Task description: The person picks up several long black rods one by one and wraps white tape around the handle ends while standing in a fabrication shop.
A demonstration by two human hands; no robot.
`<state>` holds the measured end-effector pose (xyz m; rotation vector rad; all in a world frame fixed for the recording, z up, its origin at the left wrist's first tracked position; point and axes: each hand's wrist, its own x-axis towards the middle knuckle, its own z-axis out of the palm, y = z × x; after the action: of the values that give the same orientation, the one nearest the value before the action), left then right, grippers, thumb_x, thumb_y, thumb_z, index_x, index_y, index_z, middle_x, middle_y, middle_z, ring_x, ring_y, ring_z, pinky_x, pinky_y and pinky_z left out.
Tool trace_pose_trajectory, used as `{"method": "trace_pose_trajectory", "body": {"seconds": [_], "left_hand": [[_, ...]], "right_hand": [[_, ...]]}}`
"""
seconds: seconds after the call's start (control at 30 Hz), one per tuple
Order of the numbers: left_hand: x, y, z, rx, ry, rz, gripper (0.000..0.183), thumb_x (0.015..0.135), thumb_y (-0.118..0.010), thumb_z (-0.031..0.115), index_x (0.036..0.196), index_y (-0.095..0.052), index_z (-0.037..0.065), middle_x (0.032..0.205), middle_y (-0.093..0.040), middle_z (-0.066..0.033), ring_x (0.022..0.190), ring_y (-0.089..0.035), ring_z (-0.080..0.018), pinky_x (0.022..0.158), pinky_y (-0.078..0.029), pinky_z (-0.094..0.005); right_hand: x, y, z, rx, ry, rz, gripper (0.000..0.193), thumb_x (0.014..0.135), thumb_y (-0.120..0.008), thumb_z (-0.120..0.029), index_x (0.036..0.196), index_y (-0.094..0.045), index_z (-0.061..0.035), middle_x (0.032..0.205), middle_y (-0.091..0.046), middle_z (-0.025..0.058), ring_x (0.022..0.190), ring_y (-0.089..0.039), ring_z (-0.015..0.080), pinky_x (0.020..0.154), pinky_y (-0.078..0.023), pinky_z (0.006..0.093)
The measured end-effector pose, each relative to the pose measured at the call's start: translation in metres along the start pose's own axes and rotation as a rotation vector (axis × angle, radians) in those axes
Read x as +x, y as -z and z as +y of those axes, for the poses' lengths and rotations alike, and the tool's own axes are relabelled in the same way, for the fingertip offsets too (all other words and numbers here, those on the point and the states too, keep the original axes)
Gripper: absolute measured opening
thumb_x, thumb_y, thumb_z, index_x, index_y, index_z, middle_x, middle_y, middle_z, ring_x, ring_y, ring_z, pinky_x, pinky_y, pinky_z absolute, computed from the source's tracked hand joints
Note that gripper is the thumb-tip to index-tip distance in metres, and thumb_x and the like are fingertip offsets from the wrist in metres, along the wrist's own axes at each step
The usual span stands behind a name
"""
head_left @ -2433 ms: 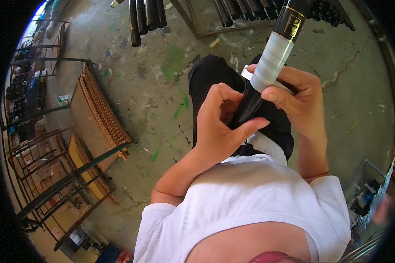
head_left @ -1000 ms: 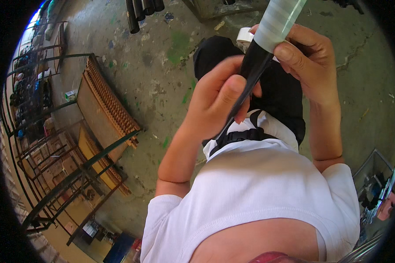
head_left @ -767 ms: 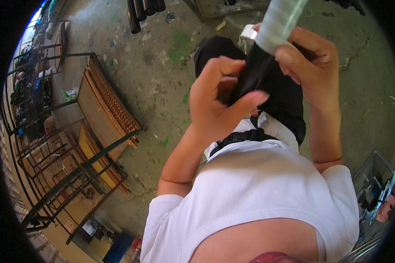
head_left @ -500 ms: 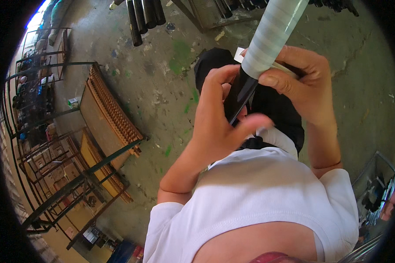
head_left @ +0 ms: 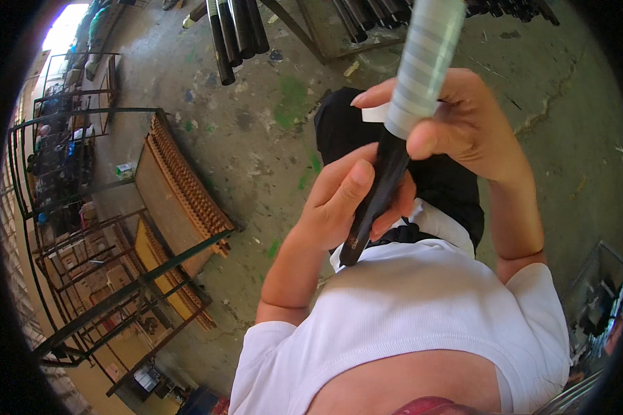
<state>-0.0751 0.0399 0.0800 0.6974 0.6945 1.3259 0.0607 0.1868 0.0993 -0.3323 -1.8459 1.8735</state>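
Head view: left hand (head_left: pixel 339 197) wraps around the black pole (head_left: pixel 384 169); right hand (head_left: pixel 471 121) grips its pale wrapping (head_left: pixel 426 66), fingers over a white roll (head_left: pixel 374 114) beside the pole.

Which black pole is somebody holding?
The pale-wrapped pole, in the left hand and right hand; the other black poles are at the picture's top, away from both hands.

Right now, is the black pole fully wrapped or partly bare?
Partly bare: the black pole shows uncovered below the pale banded wrap.
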Motion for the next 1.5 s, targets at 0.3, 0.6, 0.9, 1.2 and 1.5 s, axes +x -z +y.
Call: {"method": "trace_pose_trajectory", "body": {"seconds": [0.3, 0.6, 0.9, 1.2, 1.5], "left_hand": [[0.000, -0.002, -0.013, 0.160, -0.202, 0.202, 0.054, 0.090, -0.056, 0.038, 0.123, -0.030, 0.004, 0.063, -0.054, -0.0141, 0.035, -0.033, -0.0042, 0.031, -0.026, -0.0173], [-0.004, 0.002, -0.010, 0.108, -0.236, 0.264, 0.046, 0.089, -0.060, 0.028, 0.120, -0.038, 0.001, 0.070, -0.053, -0.0107, 0.036, -0.040, -0.0067, 0.031, -0.032, -0.0187], [0.003, 0.009, -0.015, -0.183, -0.091, 0.035, 0.061, 0.092, -0.050, 0.042, 0.126, -0.034, -0.006, 0.072, -0.052, -0.0096, 0.033, -0.043, -0.0076, 0.028, -0.034, -0.0186], [0.030, 0.034, 0.018, 0.036, -0.212, 0.270, 0.046, 0.090, -0.055, 0.024, 0.123, -0.042, -0.005, 0.082, -0.056, -0.0097, 0.042, -0.046, -0.0093, 0.034, -0.036, -0.0201], [0.127, 0.137, 0.075, 1.576, -0.442, 0.901, 0.044, 0.072, -0.067, 0.012, 0.110, -0.052, -0.004, 0.097, -0.060, -0.0143, 0.088, -0.058, -0.0242, 0.079, -0.045, -0.0343]], "right_hand": [[-0.008, 0.001, -0.006, -0.072, -0.159, 0.083, 0.013, 0.080, -0.064, -0.015, 0.079, -0.060, -0.0026, 0.067, -0.050, -0.0053, 0.064, -0.043, 0.0023, 0.056, -0.033, 0.0197], [-0.006, 0.006, 0.056, -0.104, -0.261, 0.336, 0.023, 0.084, -0.060, -0.026, 0.091, -0.065, -0.0045, 0.074, -0.059, -0.0030, 0.060, -0.050, 0.0074, 0.053, -0.039, 0.0233], [0.008, -0.020, 0.037, 0.337, -0.016, 0.047, 0.027, 0.085, -0.064, -0.024, 0.099, -0.067, -0.0012, 0.081, -0.062, 0.0015, 0.070, -0.053, 0.0050, 0.064, -0.042, 0.0190], [-0.018, -0.007, 0.088, 0.183, -0.426, 0.232, 0.024, 0.087, -0.059, -0.027, 0.085, -0.069, -0.0050, 0.062, -0.049, -0.0055, 0.050, -0.036, 0.0013, 0.045, -0.026, 0.0184], [-0.046, 0.005, 0.118, 0.221, -0.580, 0.369, 0.020, 0.087, -0.057, -0.020, 0.084, -0.070, -0.0050, 0.062, -0.051, -0.0039, 0.048, -0.037, 0.0022, 0.043, -0.025, 0.0189]]}}
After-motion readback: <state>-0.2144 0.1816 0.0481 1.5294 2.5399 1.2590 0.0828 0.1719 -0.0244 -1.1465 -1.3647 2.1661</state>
